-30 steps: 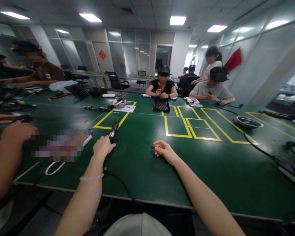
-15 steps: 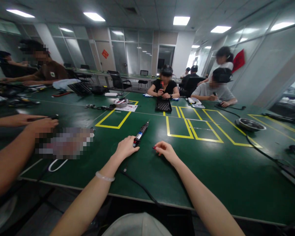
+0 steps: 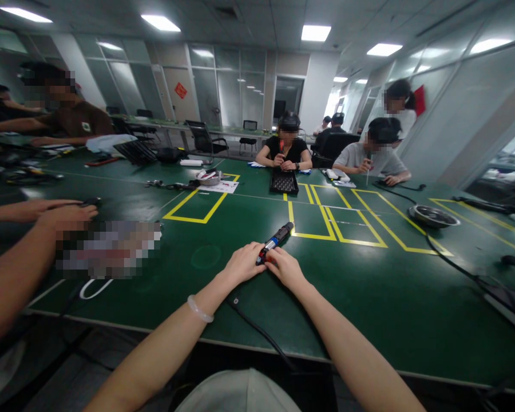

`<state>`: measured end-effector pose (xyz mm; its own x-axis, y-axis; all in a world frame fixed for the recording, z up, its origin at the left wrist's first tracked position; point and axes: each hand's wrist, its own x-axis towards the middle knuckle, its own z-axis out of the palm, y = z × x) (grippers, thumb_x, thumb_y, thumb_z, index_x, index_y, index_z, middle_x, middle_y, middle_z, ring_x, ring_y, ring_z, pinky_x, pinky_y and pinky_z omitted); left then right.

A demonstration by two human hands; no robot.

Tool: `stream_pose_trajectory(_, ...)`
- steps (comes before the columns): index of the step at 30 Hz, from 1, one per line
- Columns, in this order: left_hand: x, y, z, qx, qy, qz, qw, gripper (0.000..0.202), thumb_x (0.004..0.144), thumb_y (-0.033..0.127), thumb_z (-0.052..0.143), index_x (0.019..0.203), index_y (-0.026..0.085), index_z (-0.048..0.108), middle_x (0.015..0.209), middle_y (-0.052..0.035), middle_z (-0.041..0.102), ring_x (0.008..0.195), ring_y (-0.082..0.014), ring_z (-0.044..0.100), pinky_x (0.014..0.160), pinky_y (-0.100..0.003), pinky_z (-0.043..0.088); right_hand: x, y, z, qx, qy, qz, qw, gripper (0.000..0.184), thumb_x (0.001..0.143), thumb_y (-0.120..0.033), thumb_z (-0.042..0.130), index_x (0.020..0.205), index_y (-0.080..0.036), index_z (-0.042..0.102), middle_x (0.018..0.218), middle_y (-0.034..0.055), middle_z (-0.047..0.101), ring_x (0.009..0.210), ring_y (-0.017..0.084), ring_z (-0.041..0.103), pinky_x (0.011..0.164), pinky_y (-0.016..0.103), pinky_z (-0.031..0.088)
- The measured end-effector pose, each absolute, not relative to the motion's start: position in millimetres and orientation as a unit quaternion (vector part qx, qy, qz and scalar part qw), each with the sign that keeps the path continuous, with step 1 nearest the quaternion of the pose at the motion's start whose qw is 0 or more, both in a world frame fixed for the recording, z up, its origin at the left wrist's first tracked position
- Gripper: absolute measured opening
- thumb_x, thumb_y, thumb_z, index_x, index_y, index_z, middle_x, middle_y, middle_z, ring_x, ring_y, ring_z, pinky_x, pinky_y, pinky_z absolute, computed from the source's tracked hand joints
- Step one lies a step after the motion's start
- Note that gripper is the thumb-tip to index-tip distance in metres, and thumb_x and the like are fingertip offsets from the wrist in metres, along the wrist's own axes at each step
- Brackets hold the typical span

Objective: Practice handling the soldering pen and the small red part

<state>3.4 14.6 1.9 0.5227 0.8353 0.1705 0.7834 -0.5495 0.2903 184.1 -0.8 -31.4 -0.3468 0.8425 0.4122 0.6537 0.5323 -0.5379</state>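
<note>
My left hand (image 3: pixel 245 262) is closed around the near end of an electric screwdriver (image 3: pixel 276 239), a dark slim tool with a silver and blue middle. It lies tilted over the green table, its far end pointing forward and right. My right hand (image 3: pixel 286 268) is pinched against the tool's near end, the two hands almost touching. A small red piece (image 3: pixel 269 258) shows at its fingertips, mostly hidden by the fingers. From under my left wrist a black cable (image 3: pixel 261 332) runs to the table's near edge.
Yellow tape outlines (image 3: pixel 313 236) mark the green table (image 3: pixel 189 320). At left are another person's hands (image 3: pixel 66 214) and a blurred-out item with a white loop (image 3: pixel 95 290). A round metal part (image 3: pixel 433 216) with a cable lies right. Across sits a person with a black tray (image 3: pixel 284 182).
My left hand has moved right with the screwdriver, which now leans further right. My right hand has brought the small red piece against the tool's near end.
</note>
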Motion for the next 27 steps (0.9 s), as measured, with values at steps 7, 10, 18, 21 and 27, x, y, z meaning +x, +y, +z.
stream_pose_trajectory(7, 0.9, 14.1, 1.5, 0.867, 0.466, 0.150, 0.090, 0.054, 0.080, 0.039, 0.063, 0.129, 0.023, 0.047, 0.128, -0.0097, 0.054, 0.113, -0.0259, 0.056, 0.091, -0.034, 0.046, 191.7, -0.8, -25.0, -0.425, -0.840, 0.158, 0.298, 0.010, 0.085, -0.016, 0.056, 0.093, -0.021, 0.059, 0.091, 0.0029, 0.058, 0.082, 0.017, 0.055, 0.074, 0.027, 0.042)
stream_pose_trajectory(10, 1.4, 13.0, 2.1, 0.868, 0.467, 0.145, 0.087, 0.054, 0.079, 0.038, 0.063, 0.128, 0.024, 0.047, 0.129, -0.0096, 0.053, 0.113, -0.0258, 0.056, 0.090, -0.034, 0.046, 192.5, -0.8, -24.2, -0.421, -0.842, 0.149, 0.303, 0.014, 0.087, -0.014, 0.052, 0.092, -0.022, 0.061, 0.096, 0.0040, 0.058, 0.087, 0.017, 0.056, 0.078, 0.027, 0.043)
stream_pose_trajectory(18, 3.0, 14.1, 1.4, 0.873, 0.458, 0.142, 0.088, 0.054, 0.079, 0.040, 0.064, 0.128, 0.024, 0.045, 0.129, -0.0093, 0.052, 0.114, -0.0249, 0.055, 0.090, -0.033, 0.046, 193.1, 3.2, -30.7, -0.423, -0.832, 0.144, 0.329, 0.018, 0.089, -0.015, 0.051, 0.096, -0.025, 0.064, 0.105, 0.0049, 0.058, 0.095, 0.018, 0.056, 0.081, 0.028, 0.044)
stream_pose_trajectory(21, 3.5, 15.3, 1.4, 0.875, 0.454, 0.145, 0.081, 0.050, 0.082, 0.043, 0.061, 0.126, 0.024, 0.046, 0.126, -0.0096, 0.053, 0.110, -0.0250, 0.056, 0.088, -0.033, 0.047, 193.8, 6.1, -33.6, -0.415, -0.831, 0.148, 0.338, 0.017, 0.089, -0.016, 0.050, 0.094, -0.025, 0.064, 0.101, 0.0045, 0.058, 0.092, 0.018, 0.056, 0.079, 0.027, 0.043)
stream_pose_trajectory(27, 6.4, 12.1, 3.7, 0.871, 0.466, 0.138, 0.076, 0.043, 0.087, 0.043, 0.053, 0.124, 0.022, 0.048, 0.121, -0.0103, 0.053, 0.108, -0.0245, 0.056, 0.087, -0.033, 0.046, 193.8, 9.7, -34.6, -0.430, -0.816, 0.166, 0.347, 0.008, 0.085, -0.016, 0.054, 0.089, -0.021, 0.060, 0.089, 0.0028, 0.057, 0.079, 0.017, 0.054, 0.071, 0.026, 0.041)
